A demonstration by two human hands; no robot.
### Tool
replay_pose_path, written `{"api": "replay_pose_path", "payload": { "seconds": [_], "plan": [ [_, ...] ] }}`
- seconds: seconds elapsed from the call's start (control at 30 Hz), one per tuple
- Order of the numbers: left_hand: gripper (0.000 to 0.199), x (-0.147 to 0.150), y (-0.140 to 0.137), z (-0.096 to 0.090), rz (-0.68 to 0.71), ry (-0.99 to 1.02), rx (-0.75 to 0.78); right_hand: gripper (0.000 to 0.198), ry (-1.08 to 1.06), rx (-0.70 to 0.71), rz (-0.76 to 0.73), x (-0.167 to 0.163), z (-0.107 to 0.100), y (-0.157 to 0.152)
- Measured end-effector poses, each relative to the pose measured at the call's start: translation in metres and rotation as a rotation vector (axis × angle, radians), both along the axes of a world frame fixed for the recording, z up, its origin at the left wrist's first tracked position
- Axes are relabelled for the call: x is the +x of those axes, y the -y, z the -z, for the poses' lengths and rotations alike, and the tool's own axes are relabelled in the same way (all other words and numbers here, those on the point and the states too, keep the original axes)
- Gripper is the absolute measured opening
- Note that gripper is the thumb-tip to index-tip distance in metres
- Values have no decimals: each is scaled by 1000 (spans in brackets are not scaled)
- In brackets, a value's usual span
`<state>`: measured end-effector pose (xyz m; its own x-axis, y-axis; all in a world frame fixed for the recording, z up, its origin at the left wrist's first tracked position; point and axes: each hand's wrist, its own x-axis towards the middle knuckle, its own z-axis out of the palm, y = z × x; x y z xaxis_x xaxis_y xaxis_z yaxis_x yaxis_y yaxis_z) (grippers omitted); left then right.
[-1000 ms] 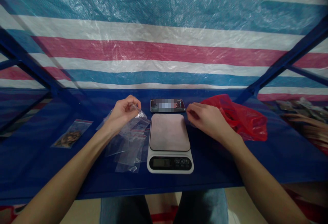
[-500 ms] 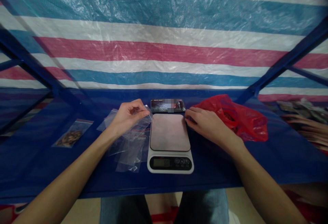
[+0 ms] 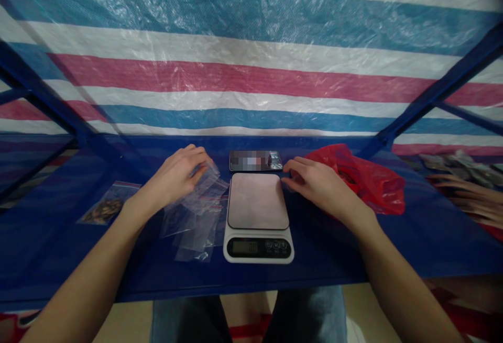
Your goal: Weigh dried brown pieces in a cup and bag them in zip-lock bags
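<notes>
White kitchen scale (image 3: 258, 221) is sitting closest on the blue shelf (image 3: 432, 238), display dim. Left hand (image 3: 176, 175) is resting loosely curled on the pile of clear zip bags (image 3: 196, 212) just left of the scale, fingertips touching one. Right hand (image 3: 318, 186) is lying relaxed, fingers half-open, holding nothing, beside the red plastic bag (image 3: 365, 175). Phone (image 3: 255, 160) is lying behind the scale.

Bare scale platform (image 3: 257, 200) between bags (image 3: 196, 212)

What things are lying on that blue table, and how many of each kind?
Kitchen scale: 1
Phone: 1
Red plastic bag: 1
Small filled bag: 1
Pile of empty clear bags, too overlapped to count singly: 1
Total: 5
</notes>
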<state>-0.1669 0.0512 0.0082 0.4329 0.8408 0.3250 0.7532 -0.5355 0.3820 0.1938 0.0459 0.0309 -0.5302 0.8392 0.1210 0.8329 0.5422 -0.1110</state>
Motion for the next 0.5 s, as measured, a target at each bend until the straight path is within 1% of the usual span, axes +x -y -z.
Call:
{"api": "replay_pose_path", "payload": {
  "seconds": [0.07, 0.17, 0.23, 0.3, 0.37, 0.43, 0.5],
  "plan": [
    [11, -10, 1, 1, 44, -86, -110, 9, -18, 14, 25, 1, -3, 1],
    [33, -19, 2, 4, 121, -88, -290, 10, 13, 10, 12, 2, -3, 2],
    [40, -20, 3, 5, 152, -58, -346, 11, 66, 15, -7, 0, 0, 3],
    [38, -18, 4, 5, 162, -37, -364, 14, 132, 30, -21, -4, 7, 3],
    [31, -14, 4, 3, 152, -30, -363, 19, 190, 46, -16, -11, 13, 2],
    [29, -9, 4, -1, 132, -21, -320, 23, 213, 58, -2, -18, 17, 2],
    [30, -4, 4, -6, 109, 7, -228, 24, 138, 92, 11, -20, 15, 2]
  ]
}}
